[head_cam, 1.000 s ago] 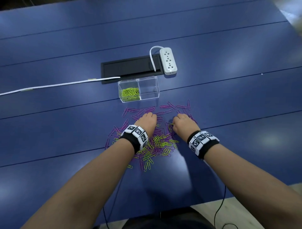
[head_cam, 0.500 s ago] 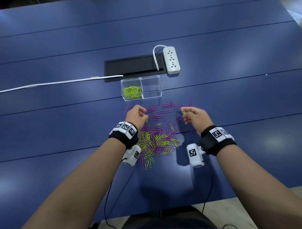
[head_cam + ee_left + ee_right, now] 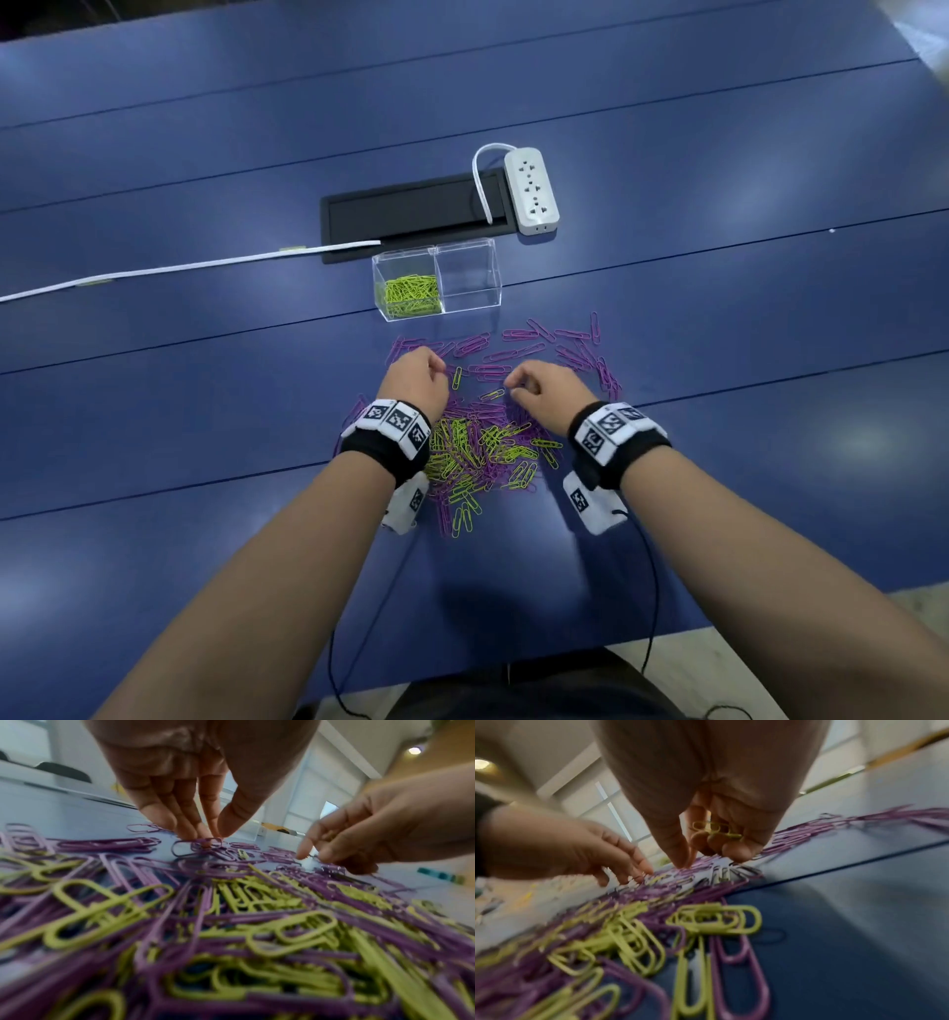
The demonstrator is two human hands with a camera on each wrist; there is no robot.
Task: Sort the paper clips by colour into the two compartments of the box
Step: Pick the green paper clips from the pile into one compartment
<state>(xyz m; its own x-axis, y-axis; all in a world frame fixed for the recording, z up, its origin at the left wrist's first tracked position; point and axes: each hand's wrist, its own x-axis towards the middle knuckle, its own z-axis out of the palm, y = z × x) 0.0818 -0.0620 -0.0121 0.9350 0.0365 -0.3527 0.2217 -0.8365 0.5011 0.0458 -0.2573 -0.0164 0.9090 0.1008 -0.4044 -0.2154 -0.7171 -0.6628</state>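
Observation:
A clear two-compartment box stands beyond the clips; its left half holds green paper clips and its right half shows none. A mixed green and purple pile lies between my wrists, with purple clips spread past it. My left hand points down, thumb and fingertips pinching a purple clip on the table. My right hand keeps several green clips in its curled fingers, while its thumb and forefinger touch the purple clips.
A white power strip and a black cable hatch lie behind the box. A white cable runs off to the left across the blue table. The table's near edge is close to my body.
Both hands rose from the pile, the right one pinching a green clip. They have now come back down onto the purple clips just beyond the pile.

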